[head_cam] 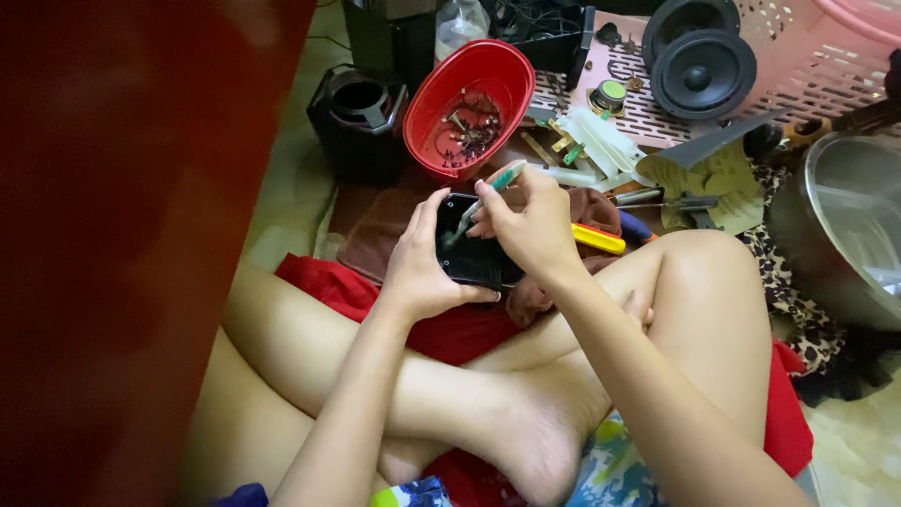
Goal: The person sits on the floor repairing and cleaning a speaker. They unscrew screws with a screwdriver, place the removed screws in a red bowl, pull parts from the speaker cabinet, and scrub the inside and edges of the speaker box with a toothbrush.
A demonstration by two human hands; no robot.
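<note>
My left hand (422, 258) grips a small black device (469, 252) from its left side, thumb along the lower edge. My right hand (526, 221) holds a thin screwdriver with a pale green handle (496, 183), its tip pressed down onto the device's top face. Both hands hover above my crossed legs, over a brown cloth (375, 230) on the floor.
A red oval bowl (427, 103) with several small screws and parts lies just beyond the hands. Black speaker housing (361, 113) at left, two loose speaker cones (702, 70) on a pink basket lid, a metal pot (840, 225) at right, a yellow-handled tool (598, 238), other tools nearby.
</note>
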